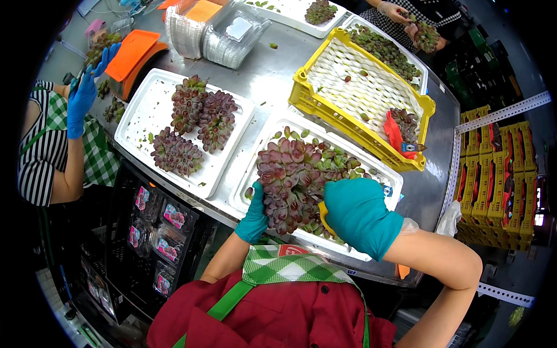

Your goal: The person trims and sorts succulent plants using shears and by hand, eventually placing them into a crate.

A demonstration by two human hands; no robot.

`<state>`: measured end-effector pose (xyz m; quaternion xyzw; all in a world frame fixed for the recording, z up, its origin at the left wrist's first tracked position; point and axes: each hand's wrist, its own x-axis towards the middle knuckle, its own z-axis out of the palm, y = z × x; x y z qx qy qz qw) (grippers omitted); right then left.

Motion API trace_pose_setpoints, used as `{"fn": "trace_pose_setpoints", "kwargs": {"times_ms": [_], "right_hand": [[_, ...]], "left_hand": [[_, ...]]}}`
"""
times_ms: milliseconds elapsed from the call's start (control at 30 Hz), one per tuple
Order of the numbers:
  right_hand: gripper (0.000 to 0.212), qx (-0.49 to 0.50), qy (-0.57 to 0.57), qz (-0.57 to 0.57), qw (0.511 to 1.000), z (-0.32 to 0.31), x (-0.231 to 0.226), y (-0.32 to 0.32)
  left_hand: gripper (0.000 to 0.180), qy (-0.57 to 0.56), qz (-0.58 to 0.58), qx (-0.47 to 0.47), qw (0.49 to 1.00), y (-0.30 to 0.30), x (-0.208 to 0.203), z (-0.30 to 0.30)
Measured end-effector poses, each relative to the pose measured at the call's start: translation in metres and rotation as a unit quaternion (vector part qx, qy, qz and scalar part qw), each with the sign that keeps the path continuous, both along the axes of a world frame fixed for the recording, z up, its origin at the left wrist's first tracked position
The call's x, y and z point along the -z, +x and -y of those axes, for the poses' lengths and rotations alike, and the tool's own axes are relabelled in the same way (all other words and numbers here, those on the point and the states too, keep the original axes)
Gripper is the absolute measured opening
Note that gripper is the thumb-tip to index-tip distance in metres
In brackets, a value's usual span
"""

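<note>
A large bunch of reddish-purple grapes (287, 177) is held up over a white tray (235, 197) in front of me. My left hand (253, 216), in a teal glove, grips the bunch along its left side, thumb upward. At the bunch's right side, my right hand (360, 214), also gloved in teal, is closed round a tool with a curved yellow handle (325, 218). The tool's working end is hidden behind the glove and grapes. Loose grapes and smaller greenish clusters (336, 162) lie in the tray under the bunch.
Left of it, another white tray (136, 130) holds three bunches. A yellow crate (354, 124) with white foam netting stands beyond, near stacked clear punnets (232, 35) and an orange-topped scale (133, 55). Black crate (122, 232) holds packed punnets. Co-workers' hands (83, 95) are left and far right.
</note>
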<state>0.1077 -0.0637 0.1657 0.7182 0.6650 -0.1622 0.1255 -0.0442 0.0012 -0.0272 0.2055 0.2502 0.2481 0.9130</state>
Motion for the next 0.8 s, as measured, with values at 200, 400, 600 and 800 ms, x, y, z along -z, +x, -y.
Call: {"fn": "trace_pose_setpoints", "kwargs": {"times_ms": [200,400,600,800], "right_hand": [[0.017,-0.003,0.005,-0.023,1.000,0.001,0.006,0.004],[0.010,-0.043,0.044,0.008,0.998,0.002,0.003,0.000],[0.010,-0.077,0.086,0.004,0.993,0.010,-0.002,-0.003],[0.019,-0.047,0.066,-0.035,0.996,0.021,-0.014,0.002]], "left_hand": [[0.073,-0.024,0.013,0.008,1.000,0.002,0.002,-0.001],[0.074,-0.021,-0.031,0.018,0.999,0.003,-0.017,0.001],[0.080,-0.022,-0.040,0.040,0.998,0.003,-0.013,-0.001],[0.082,-0.027,-0.006,0.043,0.999,0.002,0.000,-0.006]]}}
